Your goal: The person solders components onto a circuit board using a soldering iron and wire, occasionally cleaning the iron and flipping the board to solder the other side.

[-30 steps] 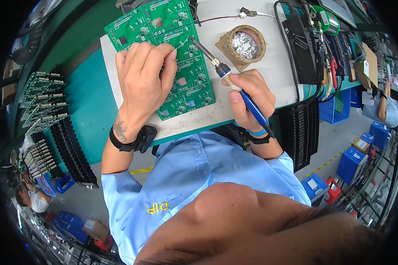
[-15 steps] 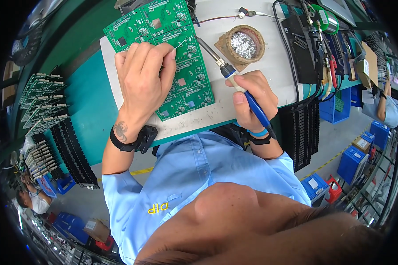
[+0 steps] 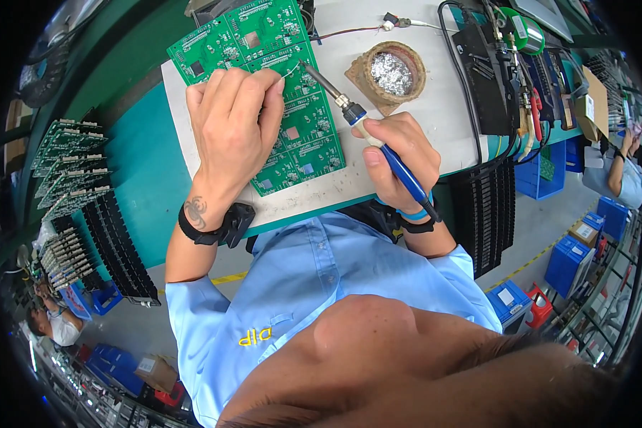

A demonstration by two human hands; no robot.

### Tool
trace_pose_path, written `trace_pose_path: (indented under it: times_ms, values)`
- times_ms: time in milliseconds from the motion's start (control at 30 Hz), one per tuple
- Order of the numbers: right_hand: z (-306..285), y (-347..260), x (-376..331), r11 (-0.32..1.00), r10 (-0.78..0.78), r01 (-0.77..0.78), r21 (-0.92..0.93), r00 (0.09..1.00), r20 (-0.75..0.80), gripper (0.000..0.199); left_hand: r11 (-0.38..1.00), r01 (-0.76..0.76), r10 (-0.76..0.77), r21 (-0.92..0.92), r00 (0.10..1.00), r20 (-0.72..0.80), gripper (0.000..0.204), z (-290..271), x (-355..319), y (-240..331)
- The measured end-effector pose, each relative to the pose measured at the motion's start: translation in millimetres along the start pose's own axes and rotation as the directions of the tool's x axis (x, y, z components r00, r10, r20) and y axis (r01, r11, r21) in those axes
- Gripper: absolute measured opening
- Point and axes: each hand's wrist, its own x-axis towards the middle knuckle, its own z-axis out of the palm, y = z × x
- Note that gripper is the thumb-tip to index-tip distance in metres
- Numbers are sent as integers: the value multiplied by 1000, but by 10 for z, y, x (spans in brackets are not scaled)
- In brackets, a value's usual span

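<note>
A green circuit board panel [image 3: 314,146] lies tilted on the pale work mat. Over its left half, my left hand [image 3: 232,118] pinches a thin strand of solder wire [image 3: 290,72], whose free end reaches toward the right part of the board. In my right hand [image 3: 403,157] is a soldering iron [image 3: 357,118] with a blue and white handle, held like a pen. Its tip is by the board's upper right, close to the wire's end; whether they touch I cannot tell. My left fingers hide part of the board.
Right of the board stands a round, crusted pot [image 3: 396,71] of silvery scraps. Beyond it are black cables, a green solder spool [image 3: 531,36] and a black tool holder [image 3: 478,78]. Stacked circuit boards [image 3: 71,164] occupy the left end. Blue bins and other people are farther off.
The soldering iron has moved left with my right hand, from the board's right edge to over the board near the wire. My left hand has stayed in place.
</note>
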Motion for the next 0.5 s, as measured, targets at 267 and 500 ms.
trace_pose_path:
  times_ms: [267,500]
  values:
    - [-55,-8,-34,1000,-13,13,-3,1000,-24,26,1000,22,-22,1,1000,-5,15,-46,-5,4]
    - [-163,-42,-137,999,28,-29,-21,998,-50,25,999,32,-33,-40,999,-31,15,-17,-31,2]
